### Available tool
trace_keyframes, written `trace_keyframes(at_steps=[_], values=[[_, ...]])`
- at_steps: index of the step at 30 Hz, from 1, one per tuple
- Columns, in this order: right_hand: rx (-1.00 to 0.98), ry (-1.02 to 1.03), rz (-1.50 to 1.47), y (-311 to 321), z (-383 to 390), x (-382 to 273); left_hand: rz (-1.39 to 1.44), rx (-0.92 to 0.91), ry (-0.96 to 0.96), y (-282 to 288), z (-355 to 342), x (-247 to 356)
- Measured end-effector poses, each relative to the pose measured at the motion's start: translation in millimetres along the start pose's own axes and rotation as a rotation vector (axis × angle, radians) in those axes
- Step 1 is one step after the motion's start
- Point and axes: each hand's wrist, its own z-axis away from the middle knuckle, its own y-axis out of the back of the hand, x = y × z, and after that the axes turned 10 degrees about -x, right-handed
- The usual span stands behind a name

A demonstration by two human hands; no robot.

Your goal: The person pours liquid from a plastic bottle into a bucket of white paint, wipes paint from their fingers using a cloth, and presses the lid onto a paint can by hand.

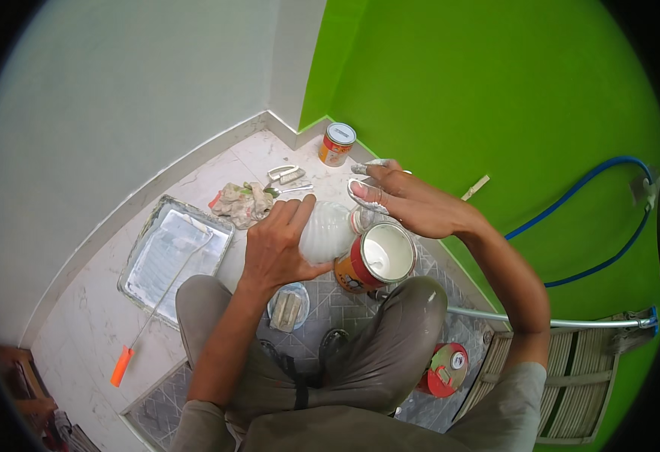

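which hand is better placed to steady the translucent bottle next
Probably the left: the left hand is at the translucent bottle, fingers over its body, while the right hand is open near its neck, fingertips smeared white.

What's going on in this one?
The person's left hand is at a translucent bottle, its grip hard to make out. The right hand, smeared with white, is held open near an uncovered can with white contents. To the left, a roller's orange handle sticks out past a paint tray.
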Motion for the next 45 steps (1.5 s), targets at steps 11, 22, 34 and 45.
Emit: trace_keyframes(at_steps=[11, 22, 34, 45], values=[[-0.092, -0.083, 0.018, 7.9, -9.4, 7.2, -0.021, 0.022, -0.018, -0.4, 0.9, -8.2], [0.110, 0.362, -0.674, -21.3, -7.4, 65.1, 0.167, 0.056, 0.122, 8.2, -2.5, -11.6], [0.551, 0.271, 0.916, -44.4, 2.4, 64.3, 0.420, -0.084, 0.134, 18.1, -4.8, -4.1], [0.528, 0.296, 0.763, -39.0, 22.1, 75.5, 0.575, -0.035, 0.134, 15.0, -7.2, -10.4]])
